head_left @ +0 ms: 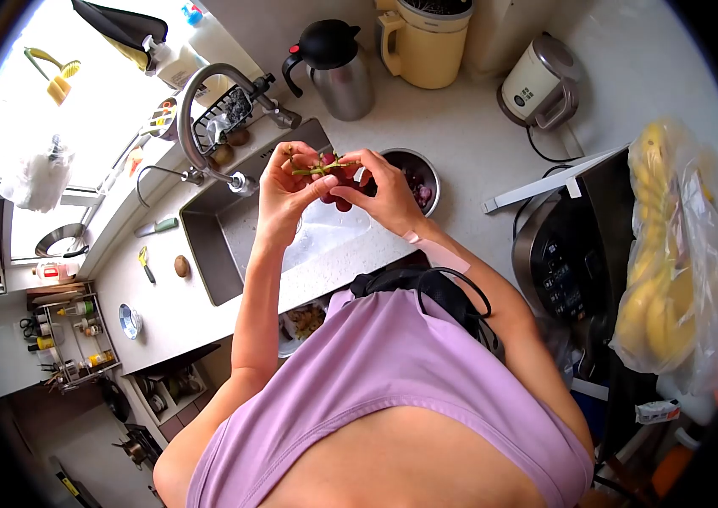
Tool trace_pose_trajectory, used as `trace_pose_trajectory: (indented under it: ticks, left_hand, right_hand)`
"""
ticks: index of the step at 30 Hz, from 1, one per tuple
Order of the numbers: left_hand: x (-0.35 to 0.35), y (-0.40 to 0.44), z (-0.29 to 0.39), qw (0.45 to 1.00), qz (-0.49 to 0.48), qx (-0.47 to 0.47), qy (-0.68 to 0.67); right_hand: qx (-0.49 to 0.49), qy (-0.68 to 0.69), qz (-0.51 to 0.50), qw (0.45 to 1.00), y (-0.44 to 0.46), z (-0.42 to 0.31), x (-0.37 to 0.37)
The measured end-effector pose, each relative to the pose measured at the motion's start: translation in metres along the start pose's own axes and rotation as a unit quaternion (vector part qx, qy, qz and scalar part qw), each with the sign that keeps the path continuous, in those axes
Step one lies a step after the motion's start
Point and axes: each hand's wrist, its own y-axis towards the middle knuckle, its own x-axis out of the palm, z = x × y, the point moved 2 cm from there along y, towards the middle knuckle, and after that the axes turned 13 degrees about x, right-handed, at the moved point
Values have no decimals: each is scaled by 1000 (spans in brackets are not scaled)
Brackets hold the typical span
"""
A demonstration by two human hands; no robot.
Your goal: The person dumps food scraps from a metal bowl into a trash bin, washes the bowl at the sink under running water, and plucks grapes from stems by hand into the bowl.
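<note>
A small bunch of dark red grapes (341, 203) on a green stem (315, 170) is held up over the sink (213, 222). My left hand (285, 193) is closed on the stem, thumb and fingers pinching it from the left. From the other side, my right hand (389, 196) has its thumb and fingers closed on the grapes; its exact contact is partly hidden. Just behind my right hand stands a metal bowl (435, 175) with loose grapes (419, 188) inside. My right forearm covers part of that bowl.
A curved faucet (192, 127) reaches over the sink. On the left counter lie a knife (157, 227), a peeler (146, 264) and a brown round fruit (181, 266). At the back stand a thermos jug (344, 85) and an electric kettle (537, 85). Bagged bananas (652, 296) hang at right.
</note>
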Motion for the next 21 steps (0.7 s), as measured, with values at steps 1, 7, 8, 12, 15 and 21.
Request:
trace_pose_trajectory:
  ticks: [1,7,8,12,15,21]
  left_hand:
    - [2,0,0,1000,3,-3,25]
    - [6,0,0,983,-18,7,183]
    - [7,-1,0,983,-19,6,183]
    - [7,-3,-7,988,-16,12,152]
    - [5,-5,-13,989,-26,23,141]
    - [9,-5,-18,973,-39,57,219]
  right_hand:
    - [-24,-22,22,999,0,3,0]
    - [-88,-51,78,992,1,8,-4]
    - [-87,-50,79,992,1,8,-4]
    - [-70,-6,54,996,3,12,0]
    - [-1,113,-16,993,6,26,8]
    - [261,352,-231,869,12,47,5]
